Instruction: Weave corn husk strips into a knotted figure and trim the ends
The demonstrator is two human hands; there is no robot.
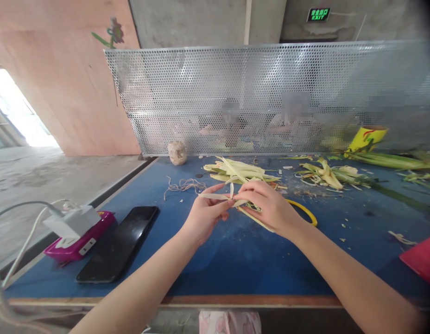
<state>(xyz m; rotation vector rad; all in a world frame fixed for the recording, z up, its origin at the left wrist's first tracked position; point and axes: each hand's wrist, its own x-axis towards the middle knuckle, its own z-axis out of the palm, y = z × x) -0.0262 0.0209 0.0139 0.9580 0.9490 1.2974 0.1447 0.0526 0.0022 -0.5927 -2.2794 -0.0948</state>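
Note:
Over the blue table my left hand (205, 219) and my right hand (270, 206) meet, fingertips close together. Between them are pale corn husk strips (215, 196), spread in several directions from the pinch point. The left thumb and fingers are closed on the strips from the left. On the other side my right fingers pinch them too, partly hiding the joint. Just beyond the hands lies a pile of corn husks (243, 169). A yellow curved loop (309, 212) rests beside my right wrist, part of it hidden.
At left lie a black phone (121, 243) and a magenta power strip (79, 243) with a white charger (74, 221). Thin twine (183, 185), husk scraps (329, 174), and a yellow cup-like container (367, 138) are farther back. A perforated metal screen (201, 79) stands behind; people sit beyond it.

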